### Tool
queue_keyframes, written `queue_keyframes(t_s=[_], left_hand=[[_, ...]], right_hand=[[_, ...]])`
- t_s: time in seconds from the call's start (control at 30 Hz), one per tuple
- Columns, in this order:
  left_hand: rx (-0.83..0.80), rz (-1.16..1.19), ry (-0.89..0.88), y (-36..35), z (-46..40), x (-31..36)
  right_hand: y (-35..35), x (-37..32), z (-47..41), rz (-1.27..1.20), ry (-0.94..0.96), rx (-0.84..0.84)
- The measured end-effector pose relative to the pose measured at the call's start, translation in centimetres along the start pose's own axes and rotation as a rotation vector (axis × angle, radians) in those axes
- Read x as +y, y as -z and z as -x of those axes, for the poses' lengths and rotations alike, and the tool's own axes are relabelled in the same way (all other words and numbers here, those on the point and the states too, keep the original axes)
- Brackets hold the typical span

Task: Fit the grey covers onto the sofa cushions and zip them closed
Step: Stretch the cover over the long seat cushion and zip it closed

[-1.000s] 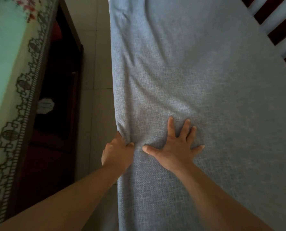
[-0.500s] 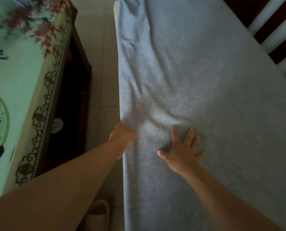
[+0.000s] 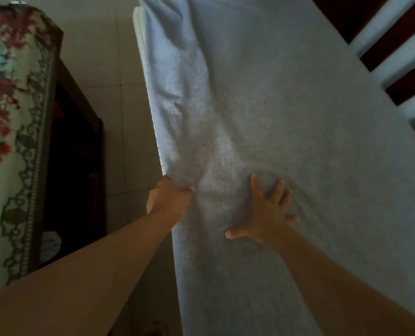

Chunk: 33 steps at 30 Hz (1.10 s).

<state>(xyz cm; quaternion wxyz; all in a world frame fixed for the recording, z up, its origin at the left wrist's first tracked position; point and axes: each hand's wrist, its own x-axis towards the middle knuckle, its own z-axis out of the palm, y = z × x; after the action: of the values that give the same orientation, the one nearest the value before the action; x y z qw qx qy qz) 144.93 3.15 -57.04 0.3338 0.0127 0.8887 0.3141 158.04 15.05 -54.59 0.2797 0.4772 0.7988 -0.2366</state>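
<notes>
Left hand (image 3: 169,198) is clenched on a bunch of the grey woven fabric cover (image 3: 262,98) at the cushion's left edge, likely hauling slack over the side, while right hand (image 3: 267,214) lies flat, fingers spread, just inboard, likely pinning the top panel so it doesn't creep. Cover is wrinkled along that left edge up to the far left corner and smooth toward the right edge by the dark wooden slats (image 3: 395,59). Pale tiled floor (image 3: 119,69) leaves a narrow gap to the floral-clothed table (image 3: 10,122); no zip visible.
</notes>
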Motion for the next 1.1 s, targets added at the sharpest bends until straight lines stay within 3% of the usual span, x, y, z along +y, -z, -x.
queue_keyframes(t_s=[0.13,0.53,0.9,1.1], left_hand=[[0.027,-0.156,-0.040,0.2,-0.2,0.6],[0.161,-0.252,-0.056,-0.9,-0.3,2.7],[0.061,-0.325,-0.164,-6.4,-0.6,8.5],[0.010,-0.217,-0.096,-7.3,0.2,9.5]], right_hand=[[0.6,-0.1,-0.9,-0.012,0.002,-0.020],[2.4,0.8,-2.6,0.000,-0.009,-0.031],[7.4,6.7,-6.2,-0.006,-0.096,-0.005],[8.0,7.6,-6.4,0.005,-0.084,0.007]])
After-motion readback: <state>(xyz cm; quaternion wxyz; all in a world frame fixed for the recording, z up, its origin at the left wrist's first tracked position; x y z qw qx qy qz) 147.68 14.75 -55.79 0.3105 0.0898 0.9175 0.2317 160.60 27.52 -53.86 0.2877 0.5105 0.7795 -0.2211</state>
